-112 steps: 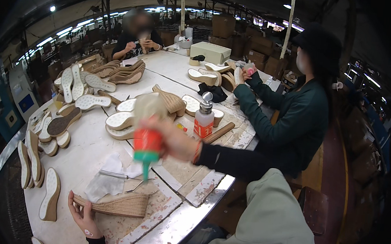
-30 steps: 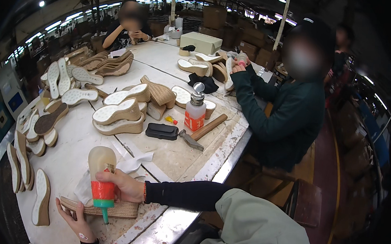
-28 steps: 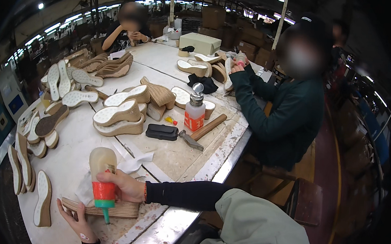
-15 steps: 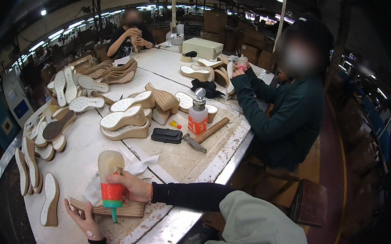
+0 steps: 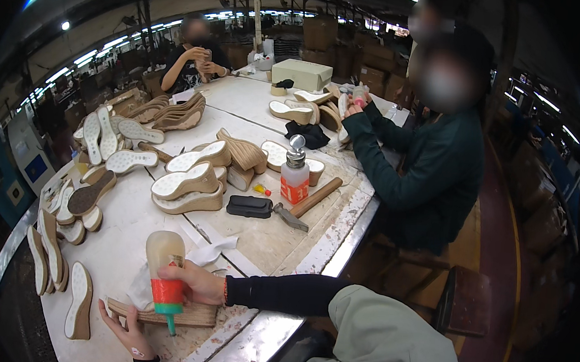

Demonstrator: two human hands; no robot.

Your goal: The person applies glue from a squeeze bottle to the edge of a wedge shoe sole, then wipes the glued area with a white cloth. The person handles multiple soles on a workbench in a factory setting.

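My right hand (image 5: 197, 283) is closed round a squeeze bottle (image 5: 165, 256) of yellowish glue with a red label and a green cap. The bottle is upside down, its green nozzle pointing down at the near side of a rope-textured wedge sole (image 5: 196, 315). Whether the nozzle touches the sole, I cannot tell. My left hand (image 5: 126, 329) grips the sole's left end, thumb on the near side and fingers beyond. Behind the bottle lies crumpled white cloth or paper (image 5: 212, 248). A single wedge sole (image 5: 80, 301) with a white top lies left of my left hand.
Stacked wedge soles (image 5: 192, 191) lie ahead, more along the left edge. A hammer (image 5: 308, 206), a black case (image 5: 249, 206) and a pump bottle (image 5: 295, 174) stand between me and a co-worker (image 5: 420, 150) at the right. Another person (image 5: 194, 56) sits at the far side.
The whole view has shifted slightly. My hands, the bottle and the sole keep nearly the same positions relative to each other. Another person's head now shows behind the co-worker at the right.
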